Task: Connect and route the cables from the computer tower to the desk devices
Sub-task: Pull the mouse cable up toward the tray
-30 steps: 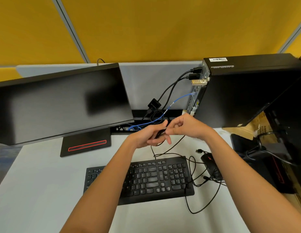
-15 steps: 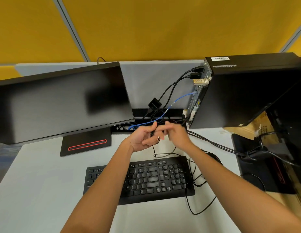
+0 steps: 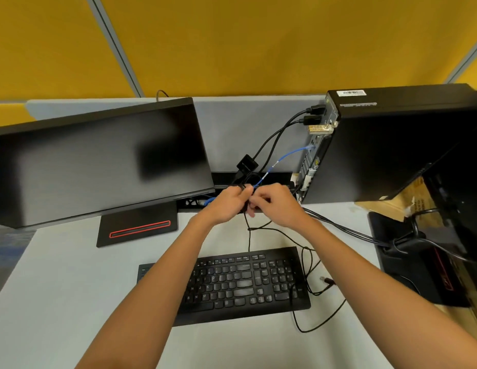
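Note:
The black computer tower (image 3: 392, 145) stands at the back right with its rear ports facing left; black cables and a blue cable (image 3: 288, 155) are plugged into it. My left hand (image 3: 228, 202) and my right hand (image 3: 274, 205) meet above the desk in front of the cable tray (image 3: 274, 177). Both grip a thin black cable (image 3: 249, 235) that drops toward the black keyboard (image 3: 232, 283). What lies between the fingers is partly hidden. A monitor (image 3: 99, 161) stands at the left on its base.
A loose USB plug (image 3: 326, 280) and slack cable loops lie right of the keyboard. A thick cable bundle (image 3: 346, 230) runs from the tower to a second monitor stand (image 3: 408, 243) on the right. A cardboard box (image 3: 408, 201) sits behind it.
Both hands have moved back toward the cable tray and stayed together on the thin cable. The mouse seen beside my right forearm a second ago is now hidden.

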